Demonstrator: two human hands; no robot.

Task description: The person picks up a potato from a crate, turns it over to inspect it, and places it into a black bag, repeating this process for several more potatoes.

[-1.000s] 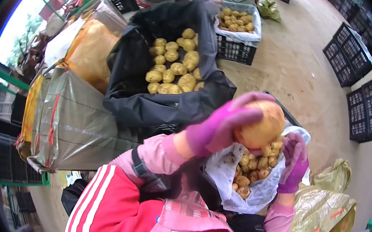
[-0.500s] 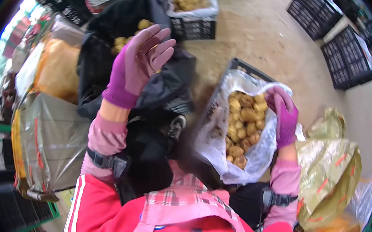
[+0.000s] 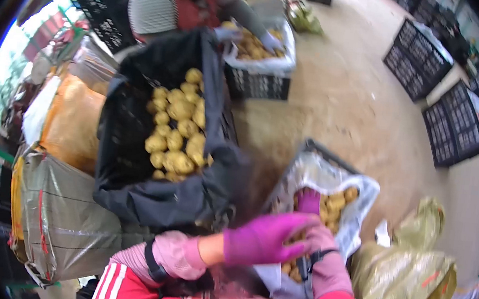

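My left hand (image 3: 268, 238), in a purple-pink glove, reaches across my body to my right forearm. Its thumb and fingers close about the pink right sleeve (image 3: 329, 253) near the wrist, with some blur. My right hand (image 3: 308, 201), in a matching glove, is down in a crate lined with white plastic (image 3: 367, 199). Potatoes (image 3: 335, 209) lie around it, and its fingers are hidden. To the left stands a crate with a black liner (image 3: 116, 154), holding many yellow potatoes (image 3: 178, 128).
At the top, a co-worker's gloved hands (image 3: 271, 41) are at another white-lined potato crate (image 3: 256, 84). Black crates (image 3: 417, 57) stand at the upper right. Filled sacks (image 3: 70, 207) line the left, and a greenish sack (image 3: 397, 283) lies at the lower right.
My left hand has come from beside the black-lined crate across to my right forearm. My right hand has moved from the crate's rim in among the potatoes. The view has shifted upward.
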